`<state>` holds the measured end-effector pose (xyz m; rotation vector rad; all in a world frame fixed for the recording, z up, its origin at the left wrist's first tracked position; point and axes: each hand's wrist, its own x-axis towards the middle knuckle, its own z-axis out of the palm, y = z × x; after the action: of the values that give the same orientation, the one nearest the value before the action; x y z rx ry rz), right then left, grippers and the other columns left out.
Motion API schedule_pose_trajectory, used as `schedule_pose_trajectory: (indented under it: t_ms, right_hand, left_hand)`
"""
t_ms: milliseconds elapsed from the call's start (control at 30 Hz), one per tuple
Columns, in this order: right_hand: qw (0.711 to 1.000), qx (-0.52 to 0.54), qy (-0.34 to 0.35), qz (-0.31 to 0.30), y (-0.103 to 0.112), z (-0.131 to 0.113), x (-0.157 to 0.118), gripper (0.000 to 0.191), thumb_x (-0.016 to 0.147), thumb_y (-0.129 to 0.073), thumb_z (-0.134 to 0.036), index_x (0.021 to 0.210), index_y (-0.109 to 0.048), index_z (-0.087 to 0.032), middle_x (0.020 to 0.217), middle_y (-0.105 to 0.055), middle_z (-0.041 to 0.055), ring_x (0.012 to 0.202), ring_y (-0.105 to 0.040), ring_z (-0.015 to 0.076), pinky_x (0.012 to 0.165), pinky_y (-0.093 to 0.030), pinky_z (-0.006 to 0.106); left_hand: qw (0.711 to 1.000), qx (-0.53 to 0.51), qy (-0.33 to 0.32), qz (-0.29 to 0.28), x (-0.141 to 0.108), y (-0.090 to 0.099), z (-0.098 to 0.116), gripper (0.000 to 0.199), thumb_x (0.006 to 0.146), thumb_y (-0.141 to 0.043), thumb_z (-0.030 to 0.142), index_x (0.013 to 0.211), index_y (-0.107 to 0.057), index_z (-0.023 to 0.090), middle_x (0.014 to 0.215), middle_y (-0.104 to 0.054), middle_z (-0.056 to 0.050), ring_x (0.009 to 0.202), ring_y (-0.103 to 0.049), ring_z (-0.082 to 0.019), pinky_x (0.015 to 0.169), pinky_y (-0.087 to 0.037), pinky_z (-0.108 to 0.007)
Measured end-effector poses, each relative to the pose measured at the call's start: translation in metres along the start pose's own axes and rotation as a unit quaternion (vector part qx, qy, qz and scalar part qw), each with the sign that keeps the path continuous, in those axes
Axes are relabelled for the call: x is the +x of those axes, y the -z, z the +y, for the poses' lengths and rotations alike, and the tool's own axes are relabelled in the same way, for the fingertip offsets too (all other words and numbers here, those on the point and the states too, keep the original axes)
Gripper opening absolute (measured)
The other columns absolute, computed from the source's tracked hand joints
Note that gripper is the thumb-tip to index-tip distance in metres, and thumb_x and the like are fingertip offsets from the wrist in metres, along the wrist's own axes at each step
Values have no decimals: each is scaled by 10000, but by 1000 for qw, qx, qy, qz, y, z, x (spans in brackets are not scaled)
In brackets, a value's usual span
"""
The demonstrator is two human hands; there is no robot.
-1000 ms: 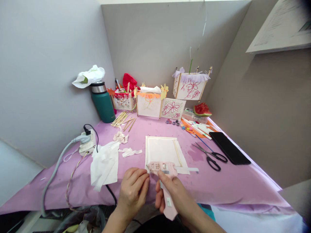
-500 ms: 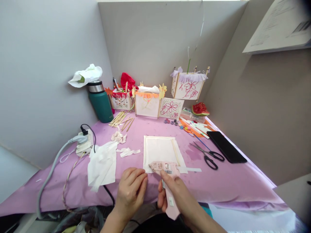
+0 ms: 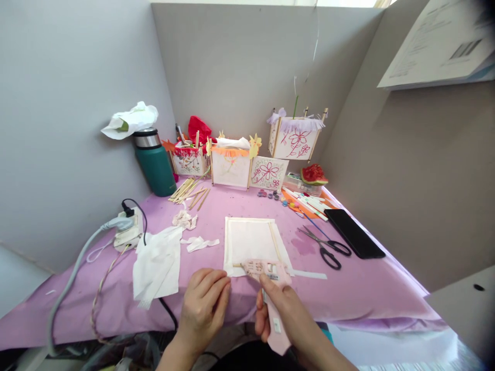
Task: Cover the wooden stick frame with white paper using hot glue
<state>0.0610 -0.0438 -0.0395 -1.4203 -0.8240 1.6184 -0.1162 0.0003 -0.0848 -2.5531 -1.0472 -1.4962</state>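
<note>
My right hand (image 3: 288,304) is wrapped around the handle of a pale pink hot glue gun (image 3: 266,270). The gun's nozzle points left, low over the near edge of a white square sheet (image 3: 251,239) framed by thin wooden sticks. One stick (image 3: 275,239) runs down the sheet's right side; the gun hides much of the near edge. At the near left corner, my left hand (image 3: 207,304) is closed with its fingertips pressed together. Whatever lies between those fingertips is hidden. A narrow white strip (image 3: 310,274) extends to the right from behind the gun.
Scissors (image 3: 325,247) and a black phone (image 3: 353,233) lie on the right. Loose sticks (image 3: 189,193), crumpled tissue (image 3: 184,220) and a white cloth (image 3: 158,263) lie left, near a power strip (image 3: 129,229) and a green bottle (image 3: 155,167). Decorated paper boxes (image 3: 231,167) stand behind.
The glue gun has shifted a little to the right along the sheet's near edge, uncovering more of that corner. My left hand stays at the corner. The camera view has moved slightly.
</note>
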Motion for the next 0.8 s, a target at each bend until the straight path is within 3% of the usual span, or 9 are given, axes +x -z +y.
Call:
schedule_pose_trajectory:
  t_ms: [800]
  right_hand:
    - [996, 25, 6, 85, 27, 0, -19, 600, 703, -521, -767, 614, -530, -174, 412, -593, 32, 340, -512, 112, 376, -347, 193]
  left_hand:
    - [1000, 8, -15, -6, -1, 0, -3, 231, 814, -600, 2, 989, -645, 146, 963, -655, -87, 924, -550, -201, 835, -470, -388]
